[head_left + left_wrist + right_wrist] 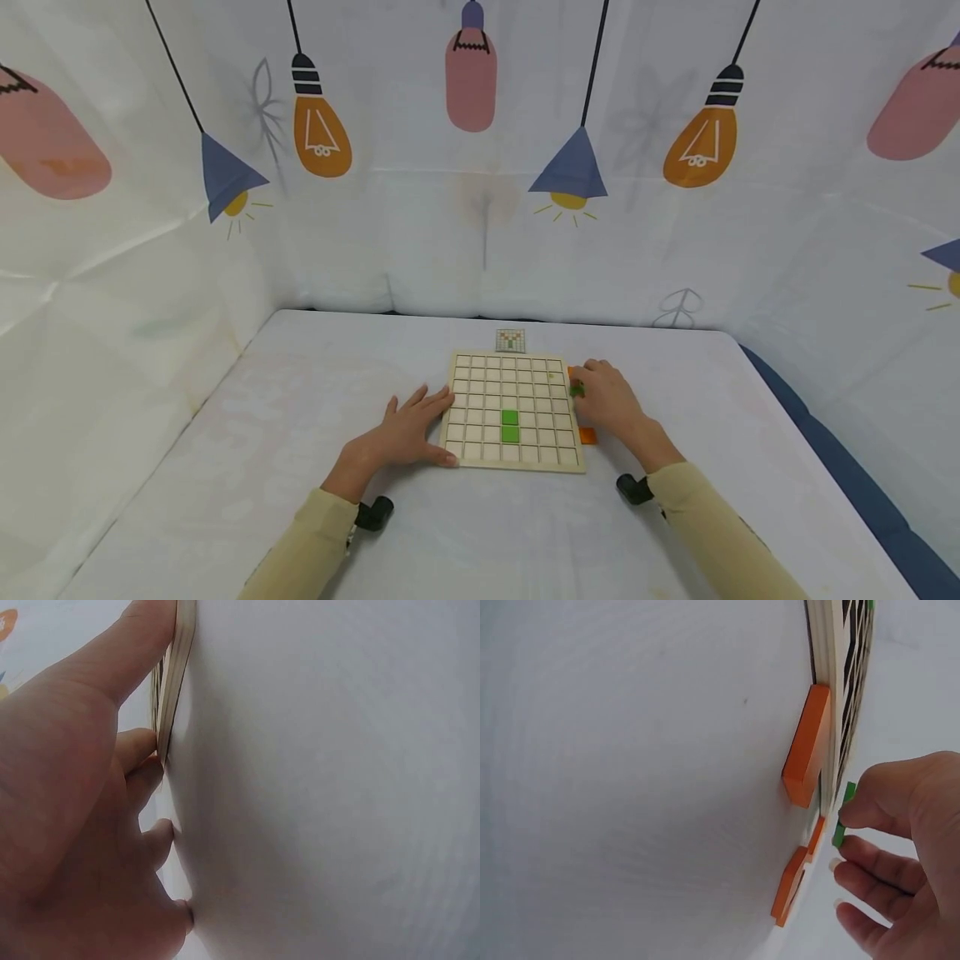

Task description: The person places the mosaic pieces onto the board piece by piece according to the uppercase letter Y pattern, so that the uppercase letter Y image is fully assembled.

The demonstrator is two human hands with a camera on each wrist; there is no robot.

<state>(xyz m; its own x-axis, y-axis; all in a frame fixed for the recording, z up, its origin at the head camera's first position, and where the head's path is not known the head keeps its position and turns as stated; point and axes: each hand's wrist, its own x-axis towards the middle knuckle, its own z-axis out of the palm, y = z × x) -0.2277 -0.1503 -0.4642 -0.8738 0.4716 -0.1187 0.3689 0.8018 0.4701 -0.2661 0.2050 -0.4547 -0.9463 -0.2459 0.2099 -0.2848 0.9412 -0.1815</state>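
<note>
A wooden grid board (517, 467) lies on the white table. Two green square tiles (510, 426) sit in its cells, one directly behind the other, low in the middle. My left hand (408, 433) is spread at the board's left side, its fingertips and thumb touching the edge. Just off the right edge, my right hand (609, 400) pinches a small green tile (845, 814) between thumb and index finger. Orange tiles (808, 742) lie beside that same edge, one leaning against it in the right wrist view.
Behind the board lies a small card (511, 340) printted with a coloured grid pattern. A white cloth (480, 242) with printed lamps and bulbs hangs beyond the table's far edge. Blue fabric (832, 450) shows past the table's right side.
</note>
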